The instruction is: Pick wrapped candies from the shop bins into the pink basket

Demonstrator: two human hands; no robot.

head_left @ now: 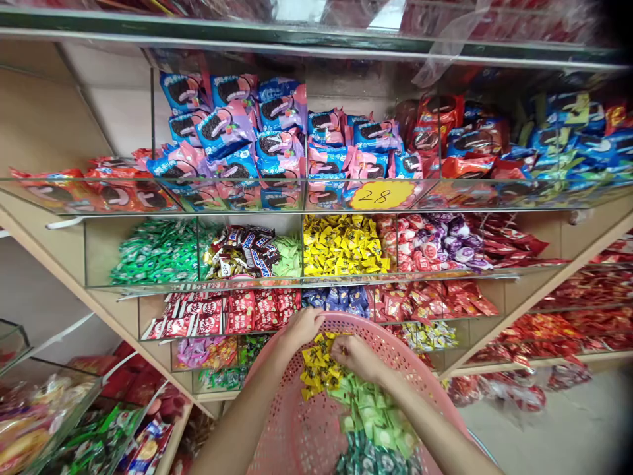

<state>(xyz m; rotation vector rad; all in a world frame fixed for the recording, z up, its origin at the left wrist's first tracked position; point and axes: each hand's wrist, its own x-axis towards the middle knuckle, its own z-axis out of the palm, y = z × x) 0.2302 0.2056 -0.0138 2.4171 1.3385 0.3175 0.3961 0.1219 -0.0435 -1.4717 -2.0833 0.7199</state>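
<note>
A pink perforated plastic basket [301, 429] is in front of me at the bottom middle. My left hand [302, 328] is closed over its far rim. Inside, my right hand [353, 355] is curled at the yellow-wrapped candies [316, 369], fingers bent inward; what they hold, if anything, is hidden. Pale green-wrapped candies [373, 412] lie under and beside my right wrist. Nearer me in the basket are dark green-wrapped candies [376, 455].
Glass-fronted shelves rise beyond the basket. One compartment holds yellow candies [343, 244], beside Snickers bars [254, 251] and green candies [155, 251]. Above are blue-and-pink cookie packs [227, 128] and a yellow tag [380, 194] marked 28. Glass bins stand at lower left.
</note>
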